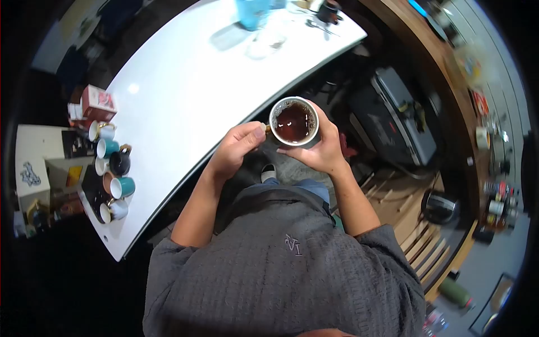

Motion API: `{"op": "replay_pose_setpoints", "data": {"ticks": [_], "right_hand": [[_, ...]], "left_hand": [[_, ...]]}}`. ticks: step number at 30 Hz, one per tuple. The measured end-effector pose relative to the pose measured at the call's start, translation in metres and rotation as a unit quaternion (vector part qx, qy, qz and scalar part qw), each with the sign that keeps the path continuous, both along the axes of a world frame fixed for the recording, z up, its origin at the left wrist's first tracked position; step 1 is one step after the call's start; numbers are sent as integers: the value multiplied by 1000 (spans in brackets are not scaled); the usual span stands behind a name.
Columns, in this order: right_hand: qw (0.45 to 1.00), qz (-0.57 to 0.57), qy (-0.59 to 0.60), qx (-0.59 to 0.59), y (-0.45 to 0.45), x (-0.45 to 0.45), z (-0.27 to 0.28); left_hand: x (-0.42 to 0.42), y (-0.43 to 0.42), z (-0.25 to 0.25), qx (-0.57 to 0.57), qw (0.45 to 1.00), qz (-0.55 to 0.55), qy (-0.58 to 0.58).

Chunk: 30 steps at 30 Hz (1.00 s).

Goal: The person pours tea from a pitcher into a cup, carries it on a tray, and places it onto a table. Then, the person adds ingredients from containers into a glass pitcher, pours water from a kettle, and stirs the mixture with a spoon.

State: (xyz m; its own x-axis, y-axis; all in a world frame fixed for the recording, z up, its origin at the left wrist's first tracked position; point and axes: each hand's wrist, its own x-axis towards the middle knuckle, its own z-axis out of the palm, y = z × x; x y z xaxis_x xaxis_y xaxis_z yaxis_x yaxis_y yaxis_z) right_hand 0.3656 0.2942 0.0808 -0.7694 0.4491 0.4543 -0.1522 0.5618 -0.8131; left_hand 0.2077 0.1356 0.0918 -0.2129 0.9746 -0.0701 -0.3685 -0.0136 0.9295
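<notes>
A white-rimmed cup of dark brown liquid is held in front of the body, beside the edge of the white counter. Small bubbles line the inside of its rim. On the cup's left, my left hand pinches the handle between thumb and fingers. My right hand wraps round the cup's right side, with the thumb below it in view. The cup looks roughly level, and its base is hidden.
Several mugs and a red-and-white box stand at the counter's left end. A blue container, a dark cup and spoons are at its far end. A grey case and a wooden rack are on the right.
</notes>
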Motion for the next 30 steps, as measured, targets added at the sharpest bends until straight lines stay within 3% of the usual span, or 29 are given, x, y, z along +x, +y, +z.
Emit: {"op": "replay_pose_setpoints", "data": {"ticks": [1, 7, 9, 10, 13, 21, 27, 30], "right_hand": [[1000, 21, 0, 4, 3, -23, -1], [991, 128, -16, -43, 17, -148, -18], [985, 164, -23, -41, 23, -183, -28], [982, 182, -28, -40, 25, -200, -34], [972, 223, -60, -52, 32, -243, -50], [937, 336, -53, -76, 48, -341, -71], [906, 404, -73, -102, 53, -382, -79], [915, 395, -66, -52, 52, -394, -87]], "left_hand": [[-16, -3, -2, 1, 997, 30, 64], [-85, -6, -16, -45, 970, 203, 125], [-105, -6, -37, -83, 942, 278, 169], [-118, -6, -53, -84, 912, 311, 255], [-145, -4, -70, -138, 880, 363, 271], [-196, 14, -93, -177, 846, 477, 161], [-219, 11, -105, -210, 830, 498, 140], [-223, 11, -111, -207, 821, 518, 127]]}}
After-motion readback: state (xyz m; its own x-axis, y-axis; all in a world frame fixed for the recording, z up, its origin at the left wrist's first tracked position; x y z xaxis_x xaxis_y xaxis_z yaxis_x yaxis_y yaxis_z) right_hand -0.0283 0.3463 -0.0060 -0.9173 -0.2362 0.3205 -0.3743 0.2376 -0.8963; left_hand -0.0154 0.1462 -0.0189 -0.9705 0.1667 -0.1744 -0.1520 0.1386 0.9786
